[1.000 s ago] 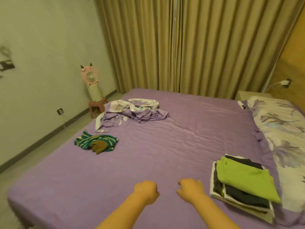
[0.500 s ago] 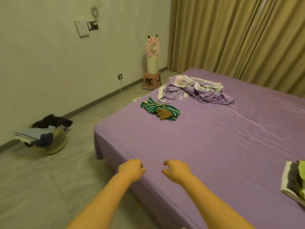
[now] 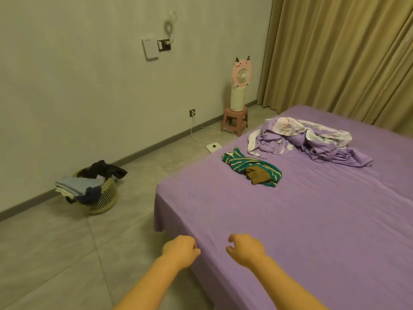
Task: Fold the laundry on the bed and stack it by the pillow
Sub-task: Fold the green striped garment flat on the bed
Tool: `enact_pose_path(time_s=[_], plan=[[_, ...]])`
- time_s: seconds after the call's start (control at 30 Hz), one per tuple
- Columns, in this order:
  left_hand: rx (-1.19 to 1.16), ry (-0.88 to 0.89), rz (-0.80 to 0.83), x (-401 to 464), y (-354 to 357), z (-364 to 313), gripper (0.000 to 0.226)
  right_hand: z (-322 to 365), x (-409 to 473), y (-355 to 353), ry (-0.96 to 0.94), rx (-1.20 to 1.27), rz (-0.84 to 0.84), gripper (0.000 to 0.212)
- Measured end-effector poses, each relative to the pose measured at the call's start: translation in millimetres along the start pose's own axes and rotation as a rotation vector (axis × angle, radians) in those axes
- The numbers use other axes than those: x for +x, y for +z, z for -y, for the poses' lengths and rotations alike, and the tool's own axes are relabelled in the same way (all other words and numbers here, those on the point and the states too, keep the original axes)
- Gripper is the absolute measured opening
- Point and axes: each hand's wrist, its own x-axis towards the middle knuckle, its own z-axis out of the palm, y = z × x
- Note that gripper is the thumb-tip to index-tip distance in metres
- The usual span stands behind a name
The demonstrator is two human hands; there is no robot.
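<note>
**Empty hands at the bed's near corner**

The bed [image 3: 301, 220] fills the right of my view, covered in a purple sheet, with tan curtains [image 3: 339, 54] hanging behind it. On the far part of the sheet lies a crumpled purple-and-white heap of bedding [image 3: 312, 142], unfolded. Just beside it, nearer the bed's left edge, sits a small bunched green striped garment [image 3: 250, 165] with a brown piece [image 3: 257, 175] on top. On the floor by the wall stands a laundry basket [image 3: 105, 198], clothes spilling over its rim. A pink fan [image 3: 241, 86] rests on a pink stool [image 3: 235, 120] at the far wall.

My left hand [image 3: 180, 250] hovers at the bed's near edge, fingers curled into a loose fist around nothing. My right hand [image 3: 245, 250] hangs over the sheet just beside it, fingers loosely bent and also holding nothing. Both are well apart from the laundry.
</note>
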Motion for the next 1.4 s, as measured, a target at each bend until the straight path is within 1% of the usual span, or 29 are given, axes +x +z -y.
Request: enact_pose_path(time_s=[0.23, 0.4, 0.6, 0.73, 0.9, 1.0, 1.1, 1.23, 1.3, 1.4], plan=[[0.086, 0.069, 0.003, 107.4, -71.0, -47.0, 0.033, -46.7, 98.4, -60.2, 0.064, 0.094, -0.018, 0.04], [0.118, 0.151, -0.003, 177.1, -115.9, -85.8, 0.034, -76.4, 156.9, -110.4, 0.091, 0.078, -0.045, 0.04], [0.18, 0.234, 0.038, 258.6, -147.3, -126.3, 0.034, -112.4, 208.5, -149.1, 0.172, 0.099, -0.062, 0.039], [0.231, 0.29, 0.067, 322.2, -163.6, -151.7, 0.034, -139.7, 251.1, -163.1, 0.246, 0.149, -0.064, 0.038], [0.262, 0.34, 0.116, 419.3, -171.2, -177.0, 0.035, -173.0, 314.5, -160.9, 0.344, 0.27, -0.037, 0.04], [0.245, 0.374, 0.151, 489.7, -170.2, -193.6, 0.036, -193.6, 363.2, -156.9, 0.391, 0.292, -0.024, 0.04], [0.191, 0.373, 0.193, 555.6, -162.5, -202.1, 0.037, -205.2, 417.3, -153.1, 0.389, 0.289, -0.042, 0.034], [0.122, 0.312, 0.213, 625.6, -144.1, -192.7, 0.037, -205.1, 490.2, -148.0, 0.335, 0.314, -0.063, 0.034], [0.085, 0.283, 0.19, 656.4, -137.0, -184.3, 0.042, -203.5, 522.8, -143.8, 0.329, 0.328, -0.071, 0.039], [0.009, 0.21, 0.09, 697.7, -131.9, -169.5, 0.046, -203.1, 562.3, -135.5, 0.338, 0.288, -0.076, 0.056]])
